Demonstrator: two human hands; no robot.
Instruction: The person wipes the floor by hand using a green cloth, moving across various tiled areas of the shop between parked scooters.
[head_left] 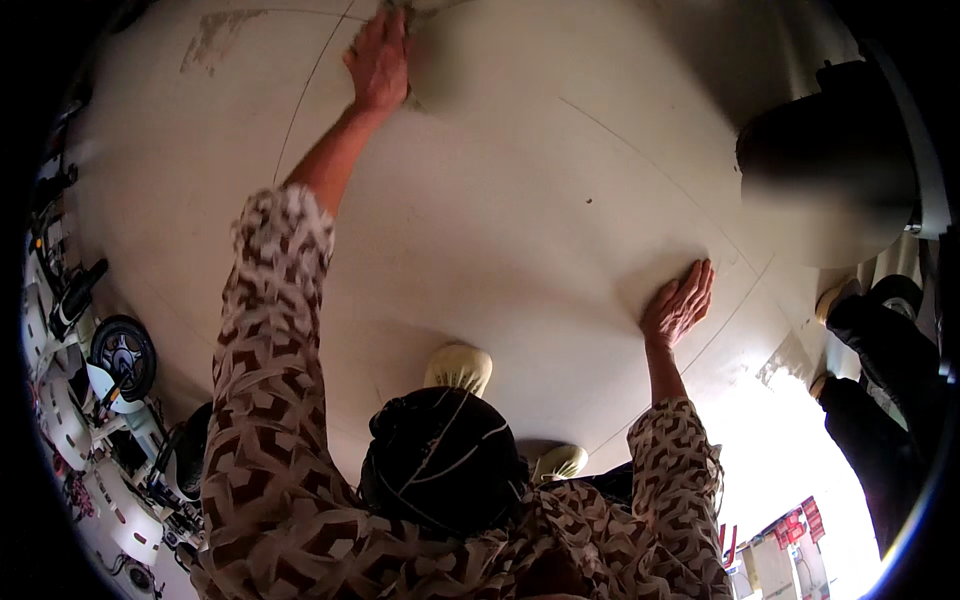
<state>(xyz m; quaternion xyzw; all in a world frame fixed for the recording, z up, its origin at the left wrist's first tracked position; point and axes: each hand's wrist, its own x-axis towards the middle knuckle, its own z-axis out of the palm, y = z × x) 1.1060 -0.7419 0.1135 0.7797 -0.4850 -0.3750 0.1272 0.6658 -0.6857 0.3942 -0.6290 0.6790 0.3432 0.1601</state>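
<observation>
At the far side of the pale tiled floor, my left hand reaches out at arm's length. Its fingers look bent around something small and greyish at the picture's upper edge, too hidden to name. A soft shadow lies on the tiles beside it. Nearer and to the right, my right hand has its fingers stretched out, holding nothing; it appears to rest on the floor, casting a shadow. Both arms wear brown and cream patterned sleeves. My pale shoes show beside a dark knee with thin white lines.
Along the left stand several white wheeled frames with a small black wheel. A large dark rounded object is at the upper right. Below it are another person's dark trouser legs. Bright light falls on the floor at lower right, near red-and-white boxes.
</observation>
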